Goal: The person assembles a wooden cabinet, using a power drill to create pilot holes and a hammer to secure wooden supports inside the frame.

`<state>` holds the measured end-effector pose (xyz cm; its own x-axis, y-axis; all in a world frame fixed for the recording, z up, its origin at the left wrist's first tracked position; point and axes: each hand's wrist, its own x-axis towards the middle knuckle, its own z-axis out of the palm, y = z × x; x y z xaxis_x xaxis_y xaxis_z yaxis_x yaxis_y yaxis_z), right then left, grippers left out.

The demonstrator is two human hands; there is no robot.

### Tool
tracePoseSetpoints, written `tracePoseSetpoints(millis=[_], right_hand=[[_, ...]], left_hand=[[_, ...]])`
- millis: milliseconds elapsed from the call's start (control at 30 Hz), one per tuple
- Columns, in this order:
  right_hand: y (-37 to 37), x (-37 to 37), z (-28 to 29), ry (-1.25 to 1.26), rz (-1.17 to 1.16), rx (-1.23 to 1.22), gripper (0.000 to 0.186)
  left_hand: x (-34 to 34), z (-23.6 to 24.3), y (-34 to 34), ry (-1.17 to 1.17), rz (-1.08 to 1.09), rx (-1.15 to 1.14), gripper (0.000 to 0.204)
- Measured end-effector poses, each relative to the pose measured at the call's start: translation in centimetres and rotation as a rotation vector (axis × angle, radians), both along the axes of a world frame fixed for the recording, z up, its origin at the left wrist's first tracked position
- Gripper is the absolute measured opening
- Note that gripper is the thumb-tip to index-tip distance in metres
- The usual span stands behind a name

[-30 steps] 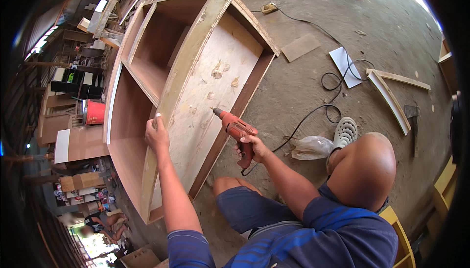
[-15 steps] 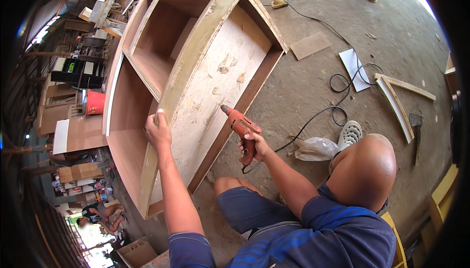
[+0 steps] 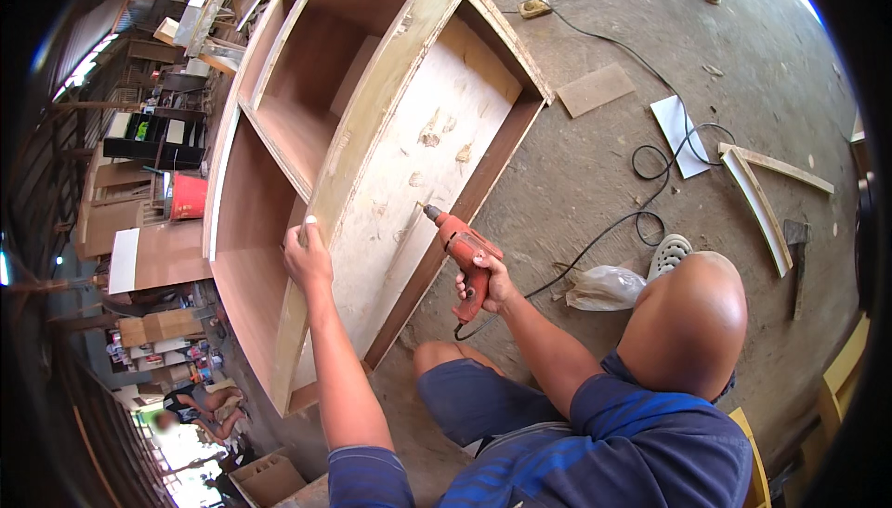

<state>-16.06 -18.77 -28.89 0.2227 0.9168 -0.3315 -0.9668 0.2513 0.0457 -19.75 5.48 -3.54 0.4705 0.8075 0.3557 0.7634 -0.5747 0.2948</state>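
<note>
"What is the right hand (image 3: 485, 282) doing?"

"It is gripping a red drill (image 3: 465, 253) by the handle, with the fingers wrapping around it."

"Where is the drill pointing?"

"It is pointing up and to the left, over the pale board (image 3: 395, 220) inside a big wooden cabinet (image 3: 367, 127). I can't tell if the tip is touching the wood."

"And the left hand (image 3: 308, 253)?"

"That one is curling around the cabinet's long middle edge and holding on. Its thumb is resting on top."

"Where is the cabinet sitting?"

"It is lying on the floor (image 3: 548, 174), in front of the person and a bit to the left. Its open spaces are facing up."

"What else is lying about?"

"A black cord (image 3: 599, 234) is trailing from the drill and making loops. It is crossing a white sheet (image 3: 669, 125). A clear plastic bag (image 3: 604, 288) is sitting just beside a pale shoe (image 3: 667, 254)."

"Is anyone else there?"

"Yes, another person (image 3: 206, 410) is sitting far off, at the lower left."
</note>
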Motion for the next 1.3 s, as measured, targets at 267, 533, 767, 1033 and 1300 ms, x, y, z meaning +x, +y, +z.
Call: tracePoseSetpoints(millis=[267,533,767,1033,1300], right_hand=[[0.1,0.0,0.7,-0.169,0.002,-0.208,0.05],[0.2,-0.2,2.0,-0.248,-0.132,-0.211,0.055],[-1.0,1.0,1.5,-0.141,0.011,-0.195,0.044],[-1.2,0.2,0.2,-0.167,0.02,-0.155,0.031],[-1.7,0.4,0.7,-0.193,0.025,-0.187,0.026]], left_hand=[[0.2,-0.1,-0.6,0.004,0.032,-0.044,0.05],[0.2,0.0,-0.8,0.007,0.005,-0.037,0.05],[0.0,-0.1,-0.9,0.02,0.038,-0.037,0.05],[0.0,-0.5,-0.2,0.027,0.014,-0.005,0.05],[0.4,0.0,-0.9,0.017,0.034,-0.042,0.051]])
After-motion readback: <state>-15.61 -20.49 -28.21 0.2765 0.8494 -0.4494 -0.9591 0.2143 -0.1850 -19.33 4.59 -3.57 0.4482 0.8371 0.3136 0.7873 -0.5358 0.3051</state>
